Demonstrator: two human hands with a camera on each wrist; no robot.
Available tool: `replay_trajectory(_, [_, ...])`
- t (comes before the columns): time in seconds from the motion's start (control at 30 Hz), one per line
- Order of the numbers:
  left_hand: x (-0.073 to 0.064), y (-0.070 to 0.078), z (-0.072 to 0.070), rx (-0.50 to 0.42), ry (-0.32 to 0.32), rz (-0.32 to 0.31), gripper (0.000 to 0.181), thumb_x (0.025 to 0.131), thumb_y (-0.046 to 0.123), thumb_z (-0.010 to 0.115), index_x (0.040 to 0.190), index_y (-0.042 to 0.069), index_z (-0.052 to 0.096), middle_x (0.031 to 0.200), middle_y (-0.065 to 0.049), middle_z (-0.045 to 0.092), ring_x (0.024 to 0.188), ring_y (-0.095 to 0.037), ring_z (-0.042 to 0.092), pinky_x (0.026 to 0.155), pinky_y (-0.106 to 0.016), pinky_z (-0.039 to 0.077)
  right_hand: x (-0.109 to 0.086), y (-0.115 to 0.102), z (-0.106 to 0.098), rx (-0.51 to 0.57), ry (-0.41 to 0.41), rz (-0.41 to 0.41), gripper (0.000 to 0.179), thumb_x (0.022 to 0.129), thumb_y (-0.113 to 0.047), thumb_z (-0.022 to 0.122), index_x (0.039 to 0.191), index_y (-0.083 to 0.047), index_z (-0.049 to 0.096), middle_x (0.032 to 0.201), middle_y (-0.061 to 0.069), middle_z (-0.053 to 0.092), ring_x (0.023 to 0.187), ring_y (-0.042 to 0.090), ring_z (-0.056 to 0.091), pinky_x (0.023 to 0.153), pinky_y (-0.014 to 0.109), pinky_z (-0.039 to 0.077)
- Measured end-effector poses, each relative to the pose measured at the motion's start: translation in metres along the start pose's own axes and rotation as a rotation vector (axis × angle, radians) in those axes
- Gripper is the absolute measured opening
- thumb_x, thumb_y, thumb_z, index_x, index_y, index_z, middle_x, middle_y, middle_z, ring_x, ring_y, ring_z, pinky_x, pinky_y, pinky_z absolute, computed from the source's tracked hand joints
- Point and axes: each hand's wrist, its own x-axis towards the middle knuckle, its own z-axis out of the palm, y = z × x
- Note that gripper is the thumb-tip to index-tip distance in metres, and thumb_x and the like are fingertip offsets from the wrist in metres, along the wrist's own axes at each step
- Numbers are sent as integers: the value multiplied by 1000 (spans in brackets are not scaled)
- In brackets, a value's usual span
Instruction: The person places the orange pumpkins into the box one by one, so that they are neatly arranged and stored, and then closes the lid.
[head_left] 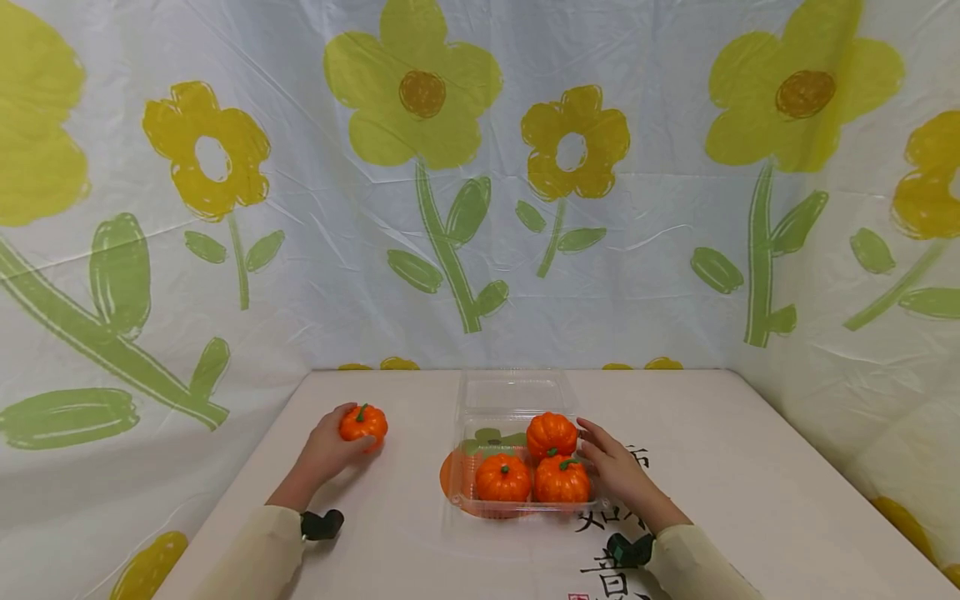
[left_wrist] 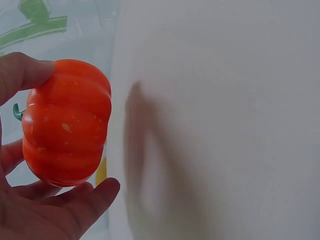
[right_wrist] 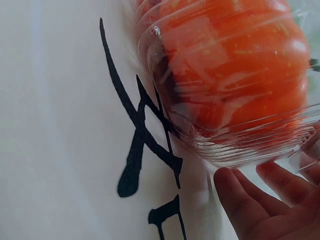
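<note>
My left hand (head_left: 322,450) holds a small orange pumpkin (head_left: 364,426) with a green stem, left of a clear plastic clamshell box (head_left: 525,507). In the left wrist view that pumpkin (left_wrist: 67,122) lies between the thumb and the fingers, raised off the table. Three similar pumpkins sit in the box: one at front left (head_left: 503,478), one at front right (head_left: 562,482) and one at back right (head_left: 552,435). Beside the box's right wall is my right hand (head_left: 621,468), its fingers extended. The right wrist view shows those fingertips (right_wrist: 227,180) right at the ribbed wall.
The box's clear lid (head_left: 513,392) is folded back toward the far edge of the white table (head_left: 405,533). Black brush characters (head_left: 611,575) mark the cloth at right. A flowered curtain (head_left: 315,283) surrounds the table. Dark straps (head_left: 322,525) sit at both wrists.
</note>
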Motion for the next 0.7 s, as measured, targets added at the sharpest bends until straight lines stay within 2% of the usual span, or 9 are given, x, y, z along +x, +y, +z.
replay_trajectory(0.7, [-4, 21, 9, -81, -44, 68, 76, 84, 27, 68, 150, 18, 32, 149, -16, 35, 129, -36, 41, 104, -55, 43, -1, 1, -1, 36, -7, -2, 50, 105, -24, 37, 153, -18, 26, 154, 22, 33, 131, 46, 46, 93, 52, 52])
